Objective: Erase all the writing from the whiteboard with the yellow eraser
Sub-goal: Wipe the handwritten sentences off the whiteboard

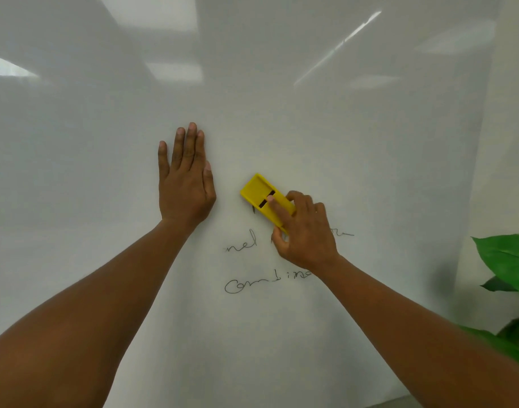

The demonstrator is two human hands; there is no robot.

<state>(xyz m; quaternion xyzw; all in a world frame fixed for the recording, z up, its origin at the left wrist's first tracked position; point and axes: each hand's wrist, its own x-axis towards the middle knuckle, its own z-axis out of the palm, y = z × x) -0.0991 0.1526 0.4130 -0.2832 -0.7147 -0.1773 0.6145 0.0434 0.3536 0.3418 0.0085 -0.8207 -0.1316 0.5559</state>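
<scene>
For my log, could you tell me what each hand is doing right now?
Left hand: open, flat on the whiteboard.
Right hand: holding the eraser.

Glossy white whiteboard point(282, 98), upright, ceiling lights reflected in upper part; thin black handwriting point(267, 282) in lower centre, two lines readable in part; flat yellow rectangular plastic eraser point(259, 192) lies tilted against the surface just above writing; left hand point(186, 178) pressed flat on board beside it.
</scene>
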